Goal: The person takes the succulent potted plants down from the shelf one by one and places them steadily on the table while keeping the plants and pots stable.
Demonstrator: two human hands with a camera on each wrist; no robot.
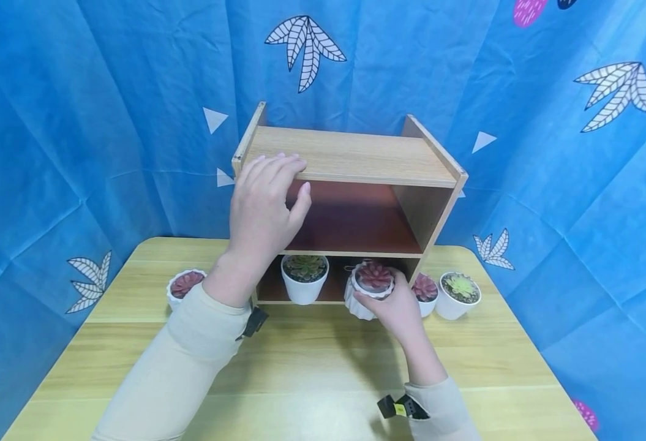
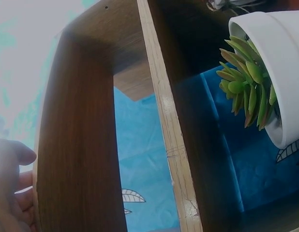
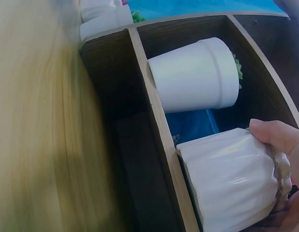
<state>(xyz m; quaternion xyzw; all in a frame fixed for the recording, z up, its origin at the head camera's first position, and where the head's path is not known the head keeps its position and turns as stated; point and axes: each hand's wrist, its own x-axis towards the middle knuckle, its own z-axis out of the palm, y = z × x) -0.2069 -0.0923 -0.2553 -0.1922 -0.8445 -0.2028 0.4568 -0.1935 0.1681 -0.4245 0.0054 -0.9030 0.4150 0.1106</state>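
Observation:
My right hand (image 1: 397, 303) grips a white fluted pot (image 3: 231, 181) near its rim, thumb on one side and fingers on the other. A red succulent (image 1: 375, 275) fills this pot, and twine circles its neck. The pot overlaps the front edge of the wooden shelf's lower board (image 3: 154, 104). Left of it on that board stands a smooth white pot (image 1: 305, 288) with a green succulent (image 2: 248, 79). My left hand (image 1: 264, 205) rests on the front left of the shelf's top board (image 1: 350, 153), fingers laid over the edge and thumb apart. Nothing is held in it.
On the table (image 1: 311, 373), a white pot with a red succulent (image 1: 186, 285) stands left of the shelf. Another red succulent (image 1: 424, 288) and a pot with a light green succulent (image 1: 458, 297) stand at its right. Blue curtains (image 1: 152, 110) hang behind and at both sides.

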